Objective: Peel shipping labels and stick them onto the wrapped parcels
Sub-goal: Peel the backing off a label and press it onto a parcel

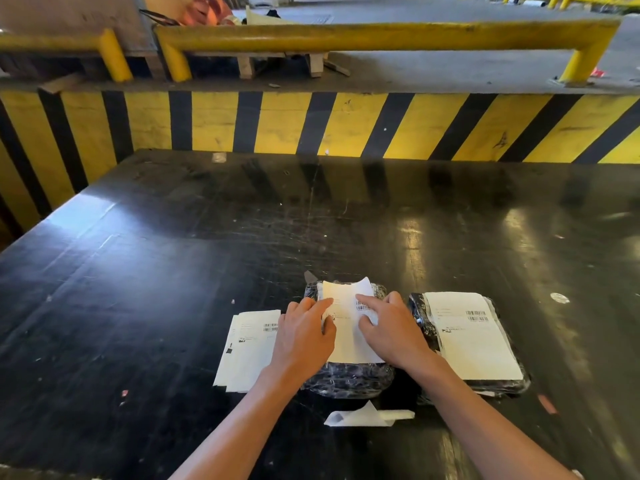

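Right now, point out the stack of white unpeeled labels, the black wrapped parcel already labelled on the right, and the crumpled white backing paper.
stack of white unpeeled labels [247, 351]: head view, middle of top sheet.
black wrapped parcel [420, 308]: head view, bare left edge.
crumpled white backing paper [363, 416]: head view, its middle.

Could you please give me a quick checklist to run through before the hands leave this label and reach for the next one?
1. Label lies on the middle parcel: ok.
2. Left hand and right hand press it flat: ok.
3. Label's far edge stuck down: not ok, it curls up.
4. Right parcel already labelled: ok.
5. Label stack at left has sheets: ok.
6. Backing scrap lies apart from the parcels: ok.
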`<action>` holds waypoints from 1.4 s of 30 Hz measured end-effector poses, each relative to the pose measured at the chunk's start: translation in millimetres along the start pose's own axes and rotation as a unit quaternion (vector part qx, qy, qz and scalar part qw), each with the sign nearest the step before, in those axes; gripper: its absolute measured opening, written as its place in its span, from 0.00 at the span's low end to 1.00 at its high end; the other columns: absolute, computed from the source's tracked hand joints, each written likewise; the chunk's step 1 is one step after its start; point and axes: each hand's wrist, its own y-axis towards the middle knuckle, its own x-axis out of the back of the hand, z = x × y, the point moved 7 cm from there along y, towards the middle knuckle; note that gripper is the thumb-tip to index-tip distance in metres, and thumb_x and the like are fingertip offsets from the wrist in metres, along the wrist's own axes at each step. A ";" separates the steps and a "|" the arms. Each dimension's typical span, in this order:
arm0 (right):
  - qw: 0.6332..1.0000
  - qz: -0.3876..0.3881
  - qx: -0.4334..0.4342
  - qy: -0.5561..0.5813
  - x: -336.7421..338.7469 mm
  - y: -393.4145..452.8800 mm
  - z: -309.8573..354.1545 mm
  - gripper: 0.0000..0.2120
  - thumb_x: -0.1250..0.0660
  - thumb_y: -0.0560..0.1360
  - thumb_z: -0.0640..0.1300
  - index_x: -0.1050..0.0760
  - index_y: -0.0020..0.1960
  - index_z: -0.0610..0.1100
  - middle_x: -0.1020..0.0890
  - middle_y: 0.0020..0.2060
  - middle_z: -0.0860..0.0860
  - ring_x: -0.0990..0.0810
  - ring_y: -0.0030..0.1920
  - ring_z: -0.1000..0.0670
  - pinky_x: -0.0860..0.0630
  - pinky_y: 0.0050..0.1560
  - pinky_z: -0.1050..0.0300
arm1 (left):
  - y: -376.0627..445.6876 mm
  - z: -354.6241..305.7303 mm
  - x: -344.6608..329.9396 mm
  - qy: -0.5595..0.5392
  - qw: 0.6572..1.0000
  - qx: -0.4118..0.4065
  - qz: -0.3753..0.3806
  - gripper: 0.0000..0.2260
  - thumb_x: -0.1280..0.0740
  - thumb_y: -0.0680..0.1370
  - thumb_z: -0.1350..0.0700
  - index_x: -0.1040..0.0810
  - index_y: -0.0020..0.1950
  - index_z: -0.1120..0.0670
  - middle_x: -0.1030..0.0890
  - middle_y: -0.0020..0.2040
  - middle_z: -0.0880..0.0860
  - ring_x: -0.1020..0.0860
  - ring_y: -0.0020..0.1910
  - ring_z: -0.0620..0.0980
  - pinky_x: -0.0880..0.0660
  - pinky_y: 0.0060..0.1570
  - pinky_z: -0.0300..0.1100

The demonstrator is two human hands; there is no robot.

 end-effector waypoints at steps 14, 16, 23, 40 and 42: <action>1.000 -0.009 0.009 -0.017 -3.8 -5.0 -2.1 0.23 0.38 0.80 0.50 0.33 0.75 0.53 0.34 0.53 0.51 0.30 0.58 0.50 0.27 0.60 0.57 | -8.6 5.8 -2.9 0.105 0.994 -0.029 -0.016 0.18 0.41 0.81 0.49 0.29 0.71 0.45 0.26 0.55 0.49 0.35 0.51 0.48 0.34 0.48 0.39; 0.999 -0.015 0.013 -0.025 -2.2 -5.7 -0.8 0.23 0.37 0.80 0.50 0.33 0.74 0.53 0.36 0.53 0.51 0.31 0.58 0.50 0.27 0.61 0.56 | -7.9 6.7 -3.2 0.115 0.993 -0.035 -0.020 0.19 0.41 0.80 0.47 0.30 0.71 0.46 0.27 0.60 0.50 0.33 0.56 0.50 0.31 0.52 0.42; 0.987 -0.051 0.039 -0.145 4.8 -5.0 6.9 0.25 0.43 0.81 0.54 0.40 0.78 0.52 0.44 0.76 0.49 0.42 0.73 0.45 0.35 0.70 0.46 | 6.3 -4.5 -16.1 0.099 0.991 -0.074 0.055 0.23 0.47 0.84 0.48 0.44 0.79 0.47 0.46 0.81 0.49 0.52 0.80 0.55 0.43 0.75 0.53; 0.978 0.029 0.071 -0.192 -20.6 -8.8 -0.3 0.29 0.58 0.82 0.59 0.55 0.81 0.52 0.56 0.81 0.56 0.62 0.79 0.53 0.52 0.78 0.41 | 6.5 5.8 -44.0 0.111 0.985 -0.072 0.108 0.25 0.58 0.83 0.43 0.58 0.80 0.45 0.60 0.81 0.44 0.66 0.79 0.51 0.52 0.78 0.58; 0.981 0.031 0.053 -0.182 -20.2 -13.7 -6.0 0.29 0.58 0.82 0.60 0.56 0.81 0.51 0.56 0.81 0.56 0.61 0.79 0.53 0.51 0.78 0.41 | 6.0 6.7 -44.0 0.112 0.986 -0.070 0.105 0.25 0.58 0.83 0.43 0.57 0.80 0.45 0.59 0.81 0.44 0.65 0.79 0.50 0.52 0.78 0.59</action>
